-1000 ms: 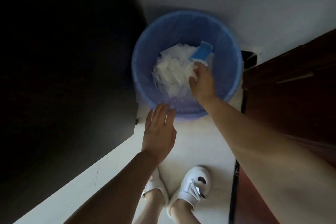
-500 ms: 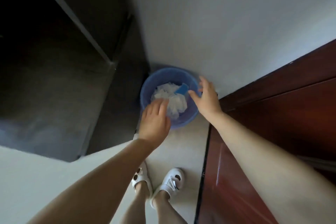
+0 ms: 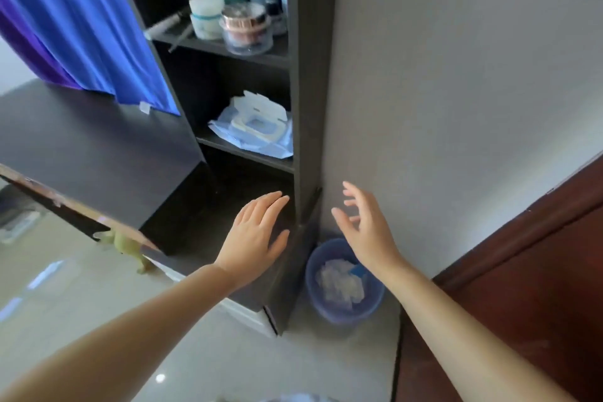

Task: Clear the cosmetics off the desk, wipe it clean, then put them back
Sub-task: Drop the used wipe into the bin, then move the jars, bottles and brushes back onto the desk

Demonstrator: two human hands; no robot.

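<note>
Both hands hang released, holding nothing: left hand [image 3: 257, 232] over the dark desk [image 3: 98, 147], right hand [image 3: 365, 225] above the blue bin [image 3: 375, 303]; cosmetics [image 3: 244, 28] shelved beyond.

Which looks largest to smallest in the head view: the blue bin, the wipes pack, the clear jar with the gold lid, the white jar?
1. Blue bin
2. Wipes pack
3. Clear jar with the gold lid
4. White jar

The bin and the pack look close in size, and they lie at different depths, so their order is unsure.

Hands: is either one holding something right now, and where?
Nothing is held. The left hand and right hand are both open and empty.
</note>
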